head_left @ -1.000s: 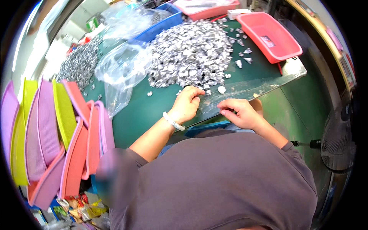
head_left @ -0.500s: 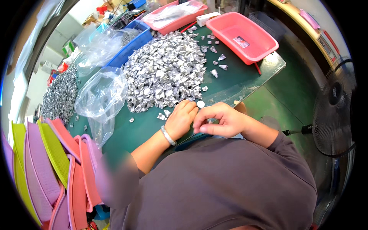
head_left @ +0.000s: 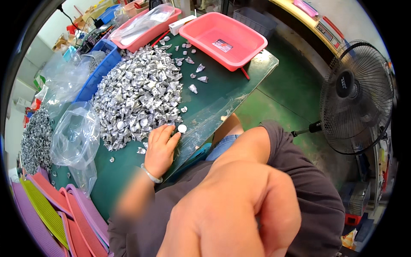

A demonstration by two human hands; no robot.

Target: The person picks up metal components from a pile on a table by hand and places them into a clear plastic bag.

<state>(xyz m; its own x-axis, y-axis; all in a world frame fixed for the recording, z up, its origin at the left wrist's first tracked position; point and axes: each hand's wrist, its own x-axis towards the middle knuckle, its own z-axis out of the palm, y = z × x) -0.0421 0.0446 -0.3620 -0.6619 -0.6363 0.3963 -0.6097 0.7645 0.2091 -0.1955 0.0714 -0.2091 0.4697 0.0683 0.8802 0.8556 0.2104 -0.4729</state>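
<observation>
My left hand (head_left: pixel 161 147) rests on the green tabletop at the near edge of a heap of small crumpled silvery pieces (head_left: pixel 139 92). Its fingers are stretched out and seem to hold nothing; a pale bangle (head_left: pixel 150 174) circles the wrist. Just beyond the fingertips, a small round white disc (head_left: pixel 182 128) lies flat on the table. My right hand (head_left: pixel 231 210) is raised close to the view and fills the lower middle. Its fingers are bent inward; the fingertips, and anything in them, are hidden.
A pink tray (head_left: pixel 227 40) stands at the far right of the green table (head_left: pixel 214 96). Blue bin (head_left: pixel 100 70), clear plastic bag (head_left: pixel 77 137) and a second silvery heap (head_left: pixel 36 141) are left. Colourful baskets (head_left: pixel 64 210) stack lower left; a black fan (head_left: pixel 355 92) stands right.
My right hand has risen from beside the left hand toward the view. The scene has shifted leftward in the picture; my left hand stays by the heap, its fingers a little more spread.
</observation>
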